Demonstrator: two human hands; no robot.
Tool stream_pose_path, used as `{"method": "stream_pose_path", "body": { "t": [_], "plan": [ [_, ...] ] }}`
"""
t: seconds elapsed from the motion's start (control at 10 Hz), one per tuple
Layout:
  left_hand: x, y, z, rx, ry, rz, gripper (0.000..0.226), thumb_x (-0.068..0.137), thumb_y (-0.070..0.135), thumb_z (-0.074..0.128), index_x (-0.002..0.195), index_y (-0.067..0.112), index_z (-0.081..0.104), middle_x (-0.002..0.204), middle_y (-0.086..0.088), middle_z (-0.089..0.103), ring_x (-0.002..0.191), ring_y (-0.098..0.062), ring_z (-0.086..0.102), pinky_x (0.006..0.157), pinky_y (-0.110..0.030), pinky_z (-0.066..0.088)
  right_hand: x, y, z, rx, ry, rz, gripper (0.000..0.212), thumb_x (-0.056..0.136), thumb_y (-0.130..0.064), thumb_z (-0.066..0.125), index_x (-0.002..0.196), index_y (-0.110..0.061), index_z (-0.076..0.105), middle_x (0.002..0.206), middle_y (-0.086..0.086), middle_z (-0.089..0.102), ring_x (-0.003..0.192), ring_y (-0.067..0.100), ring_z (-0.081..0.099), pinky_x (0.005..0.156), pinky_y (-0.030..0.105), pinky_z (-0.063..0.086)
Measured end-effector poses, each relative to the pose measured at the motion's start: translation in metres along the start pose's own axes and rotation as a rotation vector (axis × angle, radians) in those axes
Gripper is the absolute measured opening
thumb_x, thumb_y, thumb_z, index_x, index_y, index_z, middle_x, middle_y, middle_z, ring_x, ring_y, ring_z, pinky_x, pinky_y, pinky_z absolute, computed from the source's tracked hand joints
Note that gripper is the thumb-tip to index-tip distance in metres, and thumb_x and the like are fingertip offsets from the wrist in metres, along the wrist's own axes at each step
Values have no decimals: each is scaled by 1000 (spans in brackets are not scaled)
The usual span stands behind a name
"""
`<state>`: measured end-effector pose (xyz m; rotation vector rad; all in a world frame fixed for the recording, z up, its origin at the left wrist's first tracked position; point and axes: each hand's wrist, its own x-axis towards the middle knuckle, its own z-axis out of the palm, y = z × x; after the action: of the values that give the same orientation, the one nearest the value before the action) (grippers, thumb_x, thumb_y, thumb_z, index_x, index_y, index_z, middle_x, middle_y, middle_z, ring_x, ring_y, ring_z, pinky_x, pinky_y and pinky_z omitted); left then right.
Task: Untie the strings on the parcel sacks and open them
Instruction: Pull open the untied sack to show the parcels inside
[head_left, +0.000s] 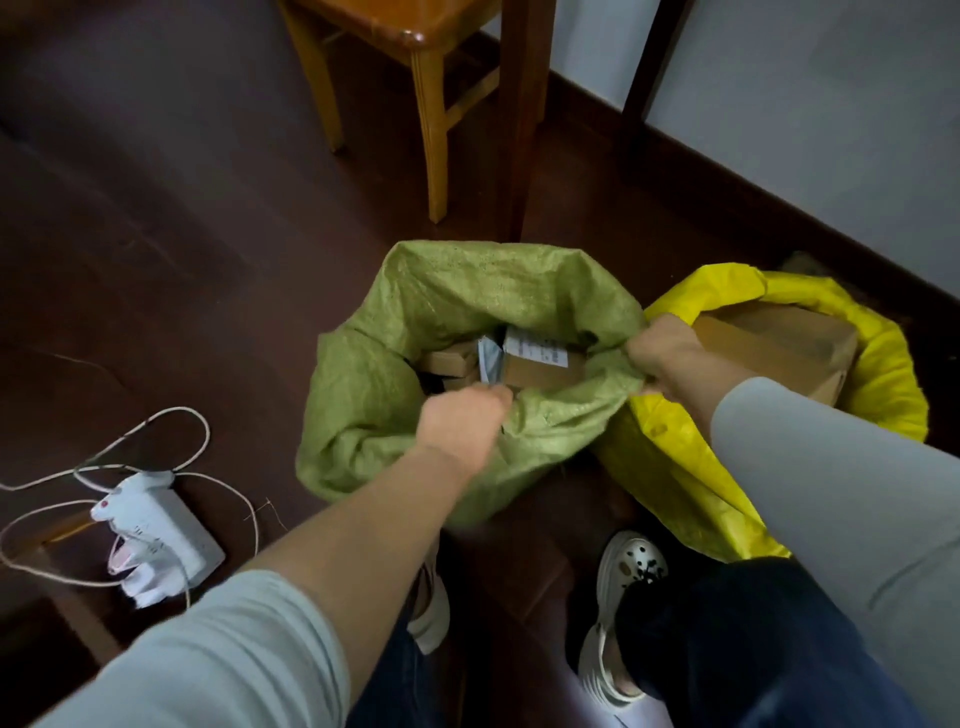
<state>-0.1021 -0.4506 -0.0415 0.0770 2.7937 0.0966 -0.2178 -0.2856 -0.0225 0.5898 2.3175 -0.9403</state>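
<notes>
Our left hand (462, 415) grips near rim of green sack (457, 306) on floor (208, 260); right hand (665, 358) clutches right rim; we judge mouth-spreading underway; boxes (540, 366) showing; yellow sack (883, 374) alongside already open; next: pull rims wider.

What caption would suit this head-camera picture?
Left hand and right hand grip the green sack, holding it open over cardboard parcels, beside an open yellow sack.
</notes>
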Motion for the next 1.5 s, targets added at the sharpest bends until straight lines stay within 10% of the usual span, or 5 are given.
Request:
{"method": "stream_pose_path", "body": {
  "t": [0.2,0.4,0.8,1.1,1.5],
  "plan": [
    [14,-25,-25,47,190,-159,29,95,8,39,122,15,48,122,-9,45,92,-31,61,60,-33,38,-2,-13,-10,1380,-503,292,42,99,-21,27,135,-4,39,135,21,49,126,40,44,96,65,32],
    [-27,-17,16,-86,-34,-134,46,90,37,46,131,16,36,126,-7,37,115,-26,45,78,-38,47,4,-11,15,1608,-345,375,43,97,-25,34,133,-5,45,131,21,51,122,37,49,102,53,37],
    [-2,-37,7,-1064,305,-1387,99,69,50,74,141,10,19,150,-18,10,138,-34,13,112,-45,15,-1,-9,43,-147,247,-180,61,86,-8,55,139,1,25,142,22,35,132,37,35,106,43,31],
    [12,-62,62,-1389,-130,-1197,96,75,52,68,141,-2,26,146,-22,33,132,-40,36,108,-47,34,-25,-19,94,-1012,-126,-940,50,86,-33,57,133,-29,44,136,4,43,135,25,30,114,52,-7],
    [20,-98,60,-2346,253,-1319,81,79,77,27,124,15,56,120,-12,62,110,-34,59,91,-56,48,-14,8,97,-1241,-321,-696,30,82,-6,50,109,-17,49,97,2,63,107,27,56,111,61,-2]
  ]
}}
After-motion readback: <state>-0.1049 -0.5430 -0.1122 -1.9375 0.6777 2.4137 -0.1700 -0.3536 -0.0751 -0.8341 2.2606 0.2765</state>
